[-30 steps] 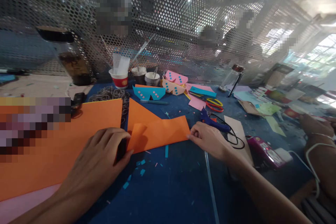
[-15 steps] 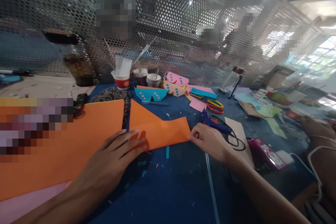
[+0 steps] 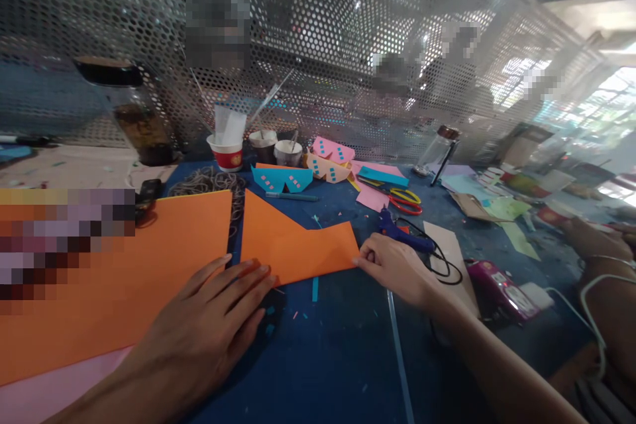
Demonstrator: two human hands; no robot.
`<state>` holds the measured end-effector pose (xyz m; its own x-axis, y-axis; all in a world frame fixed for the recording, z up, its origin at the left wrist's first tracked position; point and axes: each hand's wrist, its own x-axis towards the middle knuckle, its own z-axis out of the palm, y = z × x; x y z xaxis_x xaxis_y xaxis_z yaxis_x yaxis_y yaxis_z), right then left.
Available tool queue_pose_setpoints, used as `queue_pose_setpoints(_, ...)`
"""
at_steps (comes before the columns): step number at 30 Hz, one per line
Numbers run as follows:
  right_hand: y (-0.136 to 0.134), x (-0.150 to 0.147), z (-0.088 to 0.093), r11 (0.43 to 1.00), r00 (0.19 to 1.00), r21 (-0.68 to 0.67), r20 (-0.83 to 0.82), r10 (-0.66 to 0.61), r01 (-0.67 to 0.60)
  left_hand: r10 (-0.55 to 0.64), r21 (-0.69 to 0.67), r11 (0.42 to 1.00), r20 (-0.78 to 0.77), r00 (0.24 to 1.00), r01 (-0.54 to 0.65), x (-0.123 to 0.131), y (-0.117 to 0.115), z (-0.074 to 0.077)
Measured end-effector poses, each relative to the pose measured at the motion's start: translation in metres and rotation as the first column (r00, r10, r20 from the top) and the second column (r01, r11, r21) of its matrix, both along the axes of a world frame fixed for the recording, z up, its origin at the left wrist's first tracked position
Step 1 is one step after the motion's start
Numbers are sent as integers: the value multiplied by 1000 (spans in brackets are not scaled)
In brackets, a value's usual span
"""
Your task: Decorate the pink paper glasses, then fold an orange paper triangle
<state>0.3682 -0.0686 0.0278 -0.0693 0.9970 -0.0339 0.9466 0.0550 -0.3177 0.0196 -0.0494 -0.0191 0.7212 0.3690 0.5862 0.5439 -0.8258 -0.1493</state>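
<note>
A folded piece of orange paper (image 3: 303,252) lies on the blue table between my hands. My left hand (image 3: 213,311) is flat with its fingers stretched out, the fingertips on the paper's lower left edge. The thumb and fingers of my right hand (image 3: 392,262) pinch the paper's right corner. Left of it is a large orange sheet (image 3: 163,258), partly under my left hand, with a pink sheet (image 3: 59,391) below. Just beyond my right hand rests a blue glue gun (image 3: 405,232) with a black cord.
Behind stand paper cups (image 3: 227,152), folded paper masks (image 3: 283,179), a pen (image 3: 292,197) and scissors (image 3: 405,200). A clear glue stick (image 3: 397,351) and paper scraps lie in front. At right are a magenta device (image 3: 504,288) and another person's arm (image 3: 606,278). Perforated metal mesh (image 3: 318,33) rises behind.
My left hand has slid slightly down and back towards me, uncovering more of the orange paper's left side. My right hand keeps its pinch at the corner.
</note>
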Motion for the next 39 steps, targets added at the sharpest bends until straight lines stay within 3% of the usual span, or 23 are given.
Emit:
queue_pose_setpoints(9, -1, -1, 1, 1000, 1000, 6, -10, -3, 3, 35, 47, 998, -132, 991, -29, -1, -4, 4)
queue_pose_setpoints(14, -2, -4, 4, 1000, 1000, -8, -19, -17, 17, 36, -41, 998, -102, 994, -40, -3, -5, -1)
queue_pose_setpoints(25, -2, -5, 5, 999, 998, -8, -55, -36, 36, 28, -43, 998, -126, 992, -34, -1, -8, 1)
queue_pose_setpoints(39, -4, -5, 2, 994, 996, 76, -15, 85, -83, -16, -81, 997, -73, 997, 10, 0, -5, -4)
